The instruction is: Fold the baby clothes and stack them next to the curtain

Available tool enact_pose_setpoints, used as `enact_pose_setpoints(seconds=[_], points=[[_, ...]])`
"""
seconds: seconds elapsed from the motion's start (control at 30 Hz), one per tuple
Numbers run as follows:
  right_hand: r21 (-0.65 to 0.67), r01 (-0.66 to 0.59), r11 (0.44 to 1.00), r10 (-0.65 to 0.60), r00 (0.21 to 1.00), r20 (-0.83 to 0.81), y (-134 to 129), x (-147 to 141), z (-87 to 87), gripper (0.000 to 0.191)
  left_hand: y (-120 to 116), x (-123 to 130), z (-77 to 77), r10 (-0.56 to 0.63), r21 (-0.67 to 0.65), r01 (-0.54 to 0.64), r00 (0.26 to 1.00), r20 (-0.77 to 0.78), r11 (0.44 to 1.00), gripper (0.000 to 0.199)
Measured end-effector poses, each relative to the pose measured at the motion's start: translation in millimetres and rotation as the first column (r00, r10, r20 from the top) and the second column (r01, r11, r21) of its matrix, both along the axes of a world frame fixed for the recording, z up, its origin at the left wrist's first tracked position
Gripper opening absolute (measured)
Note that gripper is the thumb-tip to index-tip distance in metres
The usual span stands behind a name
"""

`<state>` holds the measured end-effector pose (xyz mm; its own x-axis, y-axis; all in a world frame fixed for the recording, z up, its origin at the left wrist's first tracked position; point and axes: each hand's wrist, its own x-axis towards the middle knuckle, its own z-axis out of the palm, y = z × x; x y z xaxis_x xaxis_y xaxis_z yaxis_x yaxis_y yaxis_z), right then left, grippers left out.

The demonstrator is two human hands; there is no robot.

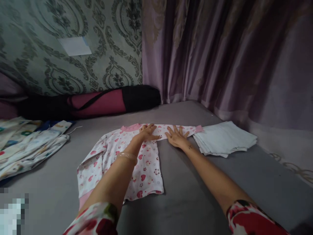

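the left hand [148, 132] and right hand [178, 137] press flat, fingers spread, grasping nothing, on the printed shirt's [149, 173] right sleeve [162, 130], seemingly smoothing it. the shirt lies between patterned clothes [31, 153] on the left and white cloths [225, 138] on the right.

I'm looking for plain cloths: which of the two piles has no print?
The folded white cloth pile on the right, near the purple fabric curtain; the multicoloured cloth pile at left is printed.
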<state>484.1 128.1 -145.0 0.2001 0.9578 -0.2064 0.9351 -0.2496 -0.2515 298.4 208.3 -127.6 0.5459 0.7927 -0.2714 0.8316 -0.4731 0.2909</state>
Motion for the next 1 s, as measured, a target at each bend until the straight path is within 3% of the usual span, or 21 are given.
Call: enact_pose_setpoints(seconds=[0.13,0.3,0.4,0.5,0.57,0.63,0.7,0.77,0.83,0.9,1.0], points=[[-0.034,0.124,0.992,-0.123,0.992,0.038,1,4,0.0,0.065,0,-1,-1.2,-0.007,0.005,0.007,1.0,0.0,1.0,0.093],[-0.069,0.129,0.989,-0.126,0.991,0.039,1,4,2.8,0.065,-8,1,-5.3,0.011,0.022,-0.012,0.998,0.064,1.0,0.085],[-0.085,0.124,0.989,-0.12,0.991,0.059,0,4,5.9,0.066,-20,-11,-2.3,0.0,0.006,0.0,0.99,0.144,1.0,0.082],[-0.105,0.127,0.986,-0.118,0.989,0.093,2,3,8.3,0.067,-39,-48,7.0,-0.04,0.044,0.03,0.971,0.237,0.999,0.076],[-0.116,0.128,0.985,-0.115,0.987,0.11,6,3,9.2,0.068,-58,-85,14.4,-0.068,0.124,0.031,0.95,0.303,0.992,0.064],[-0.112,0.129,0.985,-0.115,0.985,0.125,12,2,10.1,0.068,-81,-130,20.0,-0.041,0.209,-0.042,0.925,0.377,0.977,0.054],[-0.085,0.124,0.989,-0.112,0.984,0.137,16,2,11.3,0.067,-104,-175,22.2,0.096,0.253,-0.222,0.897,0.431,0.942,0.05],[-0.022,0.106,0.994,-0.102,0.983,0.154,19,-2,13.5,0.065,-126,-217,20.5,0.315,0.236,-0.436,0.853,0.416,0.869,0.047],[0.091,0.049,0.995,-0.065,0.982,0.176,21,-13,16.4,0.058,-144,-250,16.4,0.572,0.194,-0.662,0.734,0.366,0.724,0.045],[0.206,-0.098,0.974,0.06,0.981,0.186,23,-33,18.7,0.047,-160,-271,12.2,0.722,0.129,-0.779,0.62,0.307,0.614,0.045],[0.309,-0.42,0.853,0.392,0.907,0.151,29,-85,18.2,0.04,-175,-276,8.4,0.802,0.014,-0.822,0.559,0.211,0.57,0.044]])
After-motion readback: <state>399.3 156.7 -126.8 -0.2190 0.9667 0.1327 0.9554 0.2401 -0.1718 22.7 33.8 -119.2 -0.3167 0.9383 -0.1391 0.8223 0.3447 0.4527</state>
